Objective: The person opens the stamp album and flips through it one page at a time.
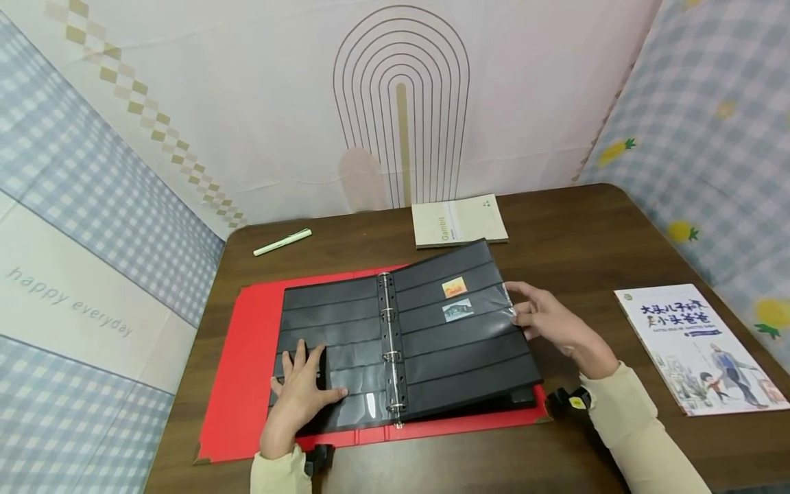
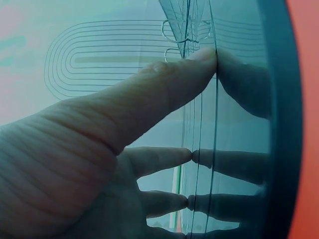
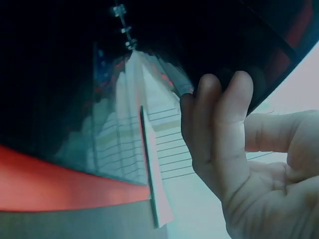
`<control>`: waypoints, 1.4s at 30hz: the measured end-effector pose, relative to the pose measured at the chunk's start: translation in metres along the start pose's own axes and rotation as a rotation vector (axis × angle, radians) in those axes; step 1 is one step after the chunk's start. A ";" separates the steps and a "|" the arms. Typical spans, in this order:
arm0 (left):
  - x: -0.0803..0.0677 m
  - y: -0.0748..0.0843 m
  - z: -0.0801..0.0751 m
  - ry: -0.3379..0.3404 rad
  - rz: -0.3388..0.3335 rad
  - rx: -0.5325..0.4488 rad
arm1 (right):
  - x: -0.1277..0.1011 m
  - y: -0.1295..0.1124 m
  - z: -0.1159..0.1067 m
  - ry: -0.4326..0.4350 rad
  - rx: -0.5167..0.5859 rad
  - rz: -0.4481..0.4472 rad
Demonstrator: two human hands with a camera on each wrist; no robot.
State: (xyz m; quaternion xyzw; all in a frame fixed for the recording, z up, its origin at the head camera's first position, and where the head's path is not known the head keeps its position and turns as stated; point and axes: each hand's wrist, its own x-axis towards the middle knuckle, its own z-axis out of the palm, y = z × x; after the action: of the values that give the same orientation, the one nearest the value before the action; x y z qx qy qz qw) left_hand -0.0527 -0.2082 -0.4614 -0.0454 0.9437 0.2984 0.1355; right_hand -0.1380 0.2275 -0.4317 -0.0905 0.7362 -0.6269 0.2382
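The left hand (image 1: 304, 394) lies flat on the lower part of the left page (image 1: 330, 336) of the open binder (image 1: 407, 336). Its grip is apart: the fingers are straight and spread, and the left wrist view shows the fingertips (image 2: 207, 56) pressing on the glossy page surface. Just to the right of this hand stand the metal rings (image 1: 391, 350) of the binder spine.

The right hand (image 1: 549, 322) is at the outer edge of the right page (image 1: 469, 336). Its grip is clamped on the clear cover sheet (image 1: 507, 302) of that page; the right wrist view shows the fingers (image 3: 219, 114) curled around the raised page edge. Just left of this grip, two stamps (image 1: 455, 298) sit in the upper strips of the page, one above the other.

The binder lies open on a red cover (image 1: 241, 384), which rests on the brown table (image 1: 586, 233). To the right of the right hand, well apart, lies a picture book (image 1: 697, 343). Beyond the binder lies a beige notebook (image 1: 458, 219), touching or just past the top edge of the right page. Farther left of it lies a light green pen (image 1: 282, 241).
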 end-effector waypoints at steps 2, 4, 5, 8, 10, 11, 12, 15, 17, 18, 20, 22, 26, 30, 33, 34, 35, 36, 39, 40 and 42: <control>0.001 0.001 0.001 0.001 0.002 0.002 | -0.002 -0.005 0.000 -0.015 0.028 -0.010; 0.001 0.001 0.002 0.002 -0.001 0.007 | -0.003 -0.011 0.001 -0.029 0.039 -0.020; 0.001 0.001 0.002 0.002 -0.002 0.009 | -0.004 -0.014 0.001 -0.033 0.035 -0.024; 0.001 0.001 0.003 0.006 -0.005 0.011 | -0.006 -0.022 0.002 -0.039 0.024 -0.042; 0.001 0.001 0.003 0.006 -0.006 0.013 | -0.006 -0.026 0.002 -0.041 0.011 -0.056; 0.001 0.002 0.003 0.005 -0.008 0.014 | -0.006 -0.028 0.002 -0.044 0.005 -0.065; 0.001 0.002 0.003 0.003 -0.009 0.013 | -0.006 -0.031 0.003 -0.047 -0.003 -0.071; 0.001 0.002 0.002 0.002 -0.009 0.016 | -0.006 -0.038 0.004 -0.063 -0.024 -0.093; 0.000 0.002 0.001 0.001 -0.011 0.017 | -0.006 -0.043 0.006 -0.070 -0.040 -0.101; 0.000 0.002 0.000 0.003 -0.010 0.018 | -0.006 -0.046 0.007 -0.071 -0.047 -0.103; 0.000 0.001 -0.001 0.003 -0.011 0.023 | -0.007 -0.052 0.008 -0.066 -0.058 -0.105; 0.001 0.001 -0.001 0.002 -0.008 0.027 | -0.008 -0.058 0.010 -0.060 -0.069 -0.099; 0.002 0.000 0.000 0.000 -0.007 0.031 | -0.009 -0.067 0.011 -0.058 -0.086 -0.092; 0.001 0.000 0.000 0.001 -0.010 0.030 | -0.008 -0.072 0.012 -0.065 -0.097 -0.098; 0.000 0.000 0.001 0.003 -0.008 0.026 | -0.007 -0.075 0.015 -0.066 -0.102 -0.105; 0.000 0.000 0.001 0.003 -0.007 0.025 | -0.007 -0.076 0.015 -0.066 -0.102 -0.109; 0.000 0.000 0.002 0.004 -0.007 0.023 | -0.006 -0.078 0.016 -0.067 -0.102 -0.113; 0.000 0.000 0.002 0.005 -0.006 0.021 | -0.006 -0.079 0.017 -0.068 -0.102 -0.117; 0.000 0.000 0.002 0.011 -0.004 0.016 | -0.005 -0.084 0.020 -0.078 -0.100 -0.140; 0.000 0.000 0.002 0.013 -0.006 0.015 | -0.005 -0.085 0.021 -0.079 -0.104 -0.145; 0.000 0.001 0.002 0.017 -0.005 0.015 | -0.005 -0.089 0.022 -0.083 -0.117 -0.158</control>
State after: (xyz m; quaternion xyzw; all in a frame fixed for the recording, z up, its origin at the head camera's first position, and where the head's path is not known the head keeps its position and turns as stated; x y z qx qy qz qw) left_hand -0.0524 -0.2062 -0.4627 -0.0494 0.9469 0.2907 0.1285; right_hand -0.1380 0.1924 -0.3472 -0.1880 0.7518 -0.5953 0.2125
